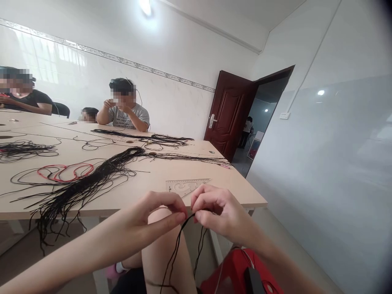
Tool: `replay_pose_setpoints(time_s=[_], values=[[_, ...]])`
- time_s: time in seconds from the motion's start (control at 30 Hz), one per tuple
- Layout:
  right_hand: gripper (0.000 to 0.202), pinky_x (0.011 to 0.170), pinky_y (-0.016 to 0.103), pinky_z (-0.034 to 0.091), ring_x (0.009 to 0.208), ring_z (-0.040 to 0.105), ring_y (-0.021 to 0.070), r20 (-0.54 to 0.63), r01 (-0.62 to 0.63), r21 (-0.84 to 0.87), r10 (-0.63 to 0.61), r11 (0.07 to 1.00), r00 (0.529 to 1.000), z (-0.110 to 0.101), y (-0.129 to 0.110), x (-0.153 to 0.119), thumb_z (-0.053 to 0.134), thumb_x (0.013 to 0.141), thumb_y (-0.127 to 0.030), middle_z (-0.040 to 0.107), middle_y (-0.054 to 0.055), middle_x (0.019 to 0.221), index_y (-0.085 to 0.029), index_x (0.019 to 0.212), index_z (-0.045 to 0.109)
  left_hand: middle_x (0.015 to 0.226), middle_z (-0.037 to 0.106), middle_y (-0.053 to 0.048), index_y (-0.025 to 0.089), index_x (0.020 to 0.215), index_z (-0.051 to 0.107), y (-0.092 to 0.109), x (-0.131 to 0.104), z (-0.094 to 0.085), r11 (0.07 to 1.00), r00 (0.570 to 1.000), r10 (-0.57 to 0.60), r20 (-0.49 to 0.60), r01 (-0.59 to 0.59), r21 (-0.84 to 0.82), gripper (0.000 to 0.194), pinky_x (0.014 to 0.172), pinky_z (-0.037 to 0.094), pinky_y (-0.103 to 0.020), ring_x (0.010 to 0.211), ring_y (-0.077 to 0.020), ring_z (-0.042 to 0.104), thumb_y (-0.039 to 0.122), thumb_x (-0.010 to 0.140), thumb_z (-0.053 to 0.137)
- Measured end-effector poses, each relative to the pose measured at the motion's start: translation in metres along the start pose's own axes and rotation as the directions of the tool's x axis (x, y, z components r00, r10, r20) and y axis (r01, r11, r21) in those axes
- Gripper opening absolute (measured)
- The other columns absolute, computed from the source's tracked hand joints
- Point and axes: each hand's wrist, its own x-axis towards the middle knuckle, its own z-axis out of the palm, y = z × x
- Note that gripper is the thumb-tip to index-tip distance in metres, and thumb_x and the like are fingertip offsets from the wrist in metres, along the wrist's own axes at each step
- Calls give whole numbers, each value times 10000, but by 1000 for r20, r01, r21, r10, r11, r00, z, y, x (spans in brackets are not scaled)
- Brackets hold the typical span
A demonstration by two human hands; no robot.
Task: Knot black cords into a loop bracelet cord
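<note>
— Pinching, both of them: the left hand (159, 214) and the right hand (214, 212) meet just in front of the table's near edge, fingertips closed together on a black cord (177, 245).

— Where does the cord run from there?

— Straight down. Its ends hang from the pinch point between the two hands and trail over the person's knee (165, 253), so its long axis is close to vertical. The left thumb and forefinger clamp it from the left, the right fingers curl shut on it from the right, and the two grips almost touch. Neither hand is clearly nearer; the cord sits right between them.

— Anything close by?

— A red bag (241, 269) low beside the right forearm, with a thin cord lying on it. Just beyond the knuckles, on the table (245, 196), lies a clear plastic set square (186, 185), apart from the hands. Nothing stands between the fingers and the cord.

— And farther along the table?

— A thick bundle of black cords (88, 183) runs slantwise to the left, its loose ends spilling over the near edge. Beside it lies a loop of red cord (65, 171), and more black strands (159, 139) lie farther up. Three other people sit at the far side, one with hands raised near the face. Behind, a dark red door (229, 114) stands open.
</note>
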Motion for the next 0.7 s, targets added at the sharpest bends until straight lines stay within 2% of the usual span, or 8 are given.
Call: replay_pose_setpoints(time_s=[0.1,0.27,0.4,0.47,0.6,0.7], values=[[116,516,185,351,678,469,91,5,61,-60,-60,996,998,4,-11,-5,542,679,-50,520,10,822,-151,633,576,805,645,17,258,890,643,6,-9,2,999,999,-21,-27,20,-41,264,457,447,-157,579,-112,573,473,777,541],[119,513,178,366,642,449,76,2,130,-142,-131,981,991,13,-25,-11,538,680,-54,518,0,827,-159,633,567,866,665,-1,248,864,647,10,-23,3,999,996,29,-84,-30,-11,221,731,496,-218,824,-166,597,433,758,590],[125,521,179,380,634,451,71,21,166,-163,-165,973,986,18,-33,-17,532,671,-40,525,-1,846,-159,646,563,836,657,-1,222,824,643,17,-25,-5,994,994,65,89,-72,77,196,658,476,-203,736,-134,588,386,806,537],[122,515,180,380,620,446,67,41,190,-185,-185,964,982,19,-36,-21,536,670,-41,529,-1,848,-157,651,568,763,649,15,216,747,644,23,-23,-9,986,982,114,152,-131,105,165,638,457,-192,689,-115,575,337,805,547],[122,522,186,384,624,454,70,103,224,-244,-204,944,973,17,-42,-28,534,679,-45,541,3,838,-154,645,577,637,617,35,216,616,627,35,-21,-14,938,946,250,206,-289,191,182,681,417,-200,682,-107,541,231,788,570],[126,533,189,395,648,469,75,129,234,-249,-207,940,970,16,-48,-35,527,680,-46,539,6,857,-156,647,580,654,622,32,215,632,623,44,-24,-14,908,931,297,213,-344,239,183,692,405,-212,686,-107,536,218,799,547]])
